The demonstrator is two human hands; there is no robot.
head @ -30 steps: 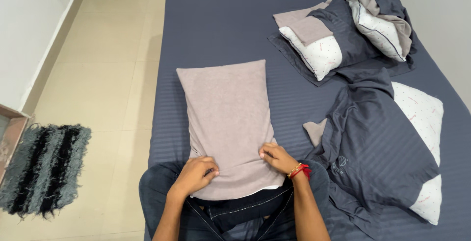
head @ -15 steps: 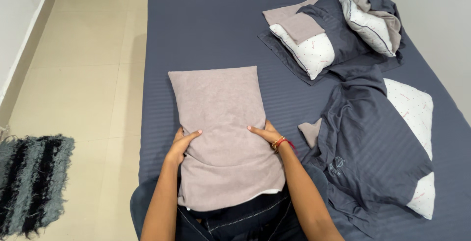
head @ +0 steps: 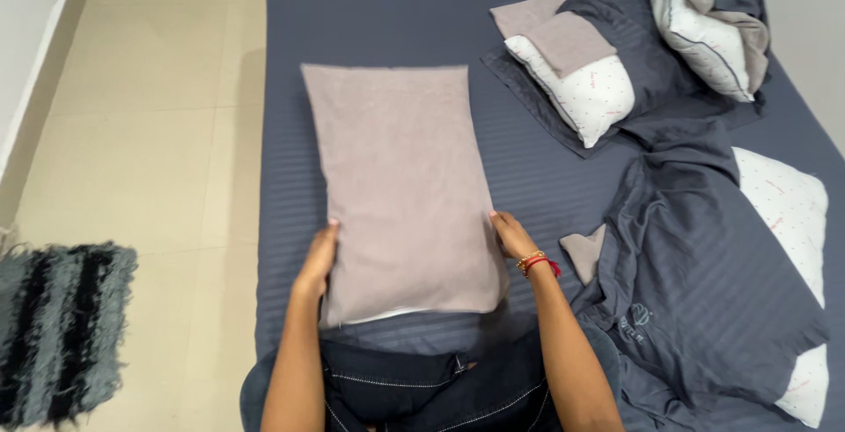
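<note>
Pillow (head: 400,186) in a plain mauve case lies lengthwise on the near left part of the bed (head: 370,10), its near end at the bed's near edge, where a strip of white filling shows out of the case's open mouth. Left hand (head: 317,260) lies flat against the pillow's left edge, fingers together and pressed to the fabric; right hand (head: 510,234), with a red and gold bracelet (head: 539,262) at the wrist, presses the right edge the same way, so the pillow sits squeezed between the two palms rather than pinched in any grip. Just right of it a dark blue pillowcase (head: 704,282) lies rumpled, a white dotted pillow (head: 788,212) sticking out of it on the right. Farther off, at the far right, two more pillows (head: 581,80) lie half inside blue and mauve covers. On the tiled floor (head: 150,115) at near left lies a shaggy grey and black rug (head: 57,326).
</note>
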